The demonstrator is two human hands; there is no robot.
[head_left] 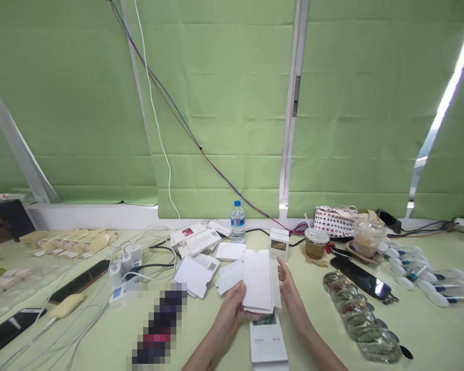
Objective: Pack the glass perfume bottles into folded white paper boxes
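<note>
My left hand [234, 304] grips the left and lower edge of a small stack of white cards or flat boxes [257, 281], its thumb lying on the front face. At the right edge of the same stack is my right hand [292, 293], with its fingers partly hidden behind the white pieces. Just below, a white printed box [268, 340] with a green picture lies on the table. Behind the stack and to its left are loose white sheets [193, 275] and several white boxes [201, 242]. A small upright white box [279, 243] stands behind my right hand.
A water bottle [238, 222] stands at the back. White cables and a power adapter [126, 265] lie left. To the right are an iced drink cup [316, 243], a black phone [361, 278], a row of wrapped items [359, 319] and several white-ended plastic pieces [441, 281].
</note>
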